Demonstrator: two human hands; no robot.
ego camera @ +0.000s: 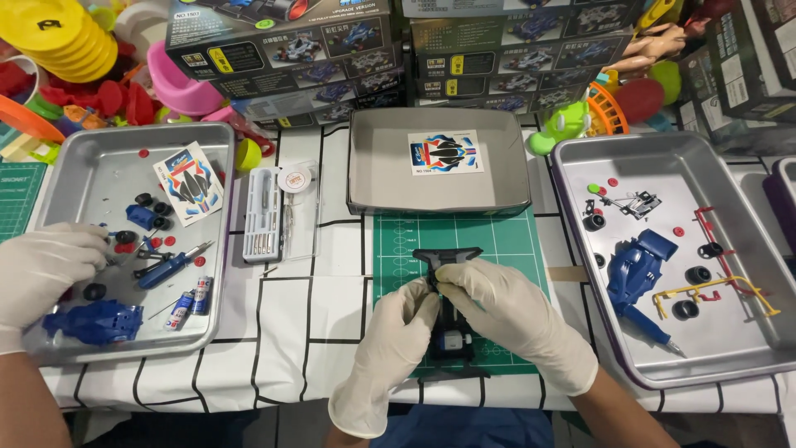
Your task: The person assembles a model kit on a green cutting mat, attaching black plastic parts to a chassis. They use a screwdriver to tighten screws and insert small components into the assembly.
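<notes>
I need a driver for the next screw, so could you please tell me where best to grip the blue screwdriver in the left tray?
Grip the blue screwdriver by its thick blue handle, coming from above. It lies flat in the left tray, its thin metal tip pointing up and right, with small parts crowding the handle's far end.

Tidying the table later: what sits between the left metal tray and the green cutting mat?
In the head view, a white case of screwdriver bits and a small round tape roll lie on the tablecloth between the left tray and the green mat.
</notes>
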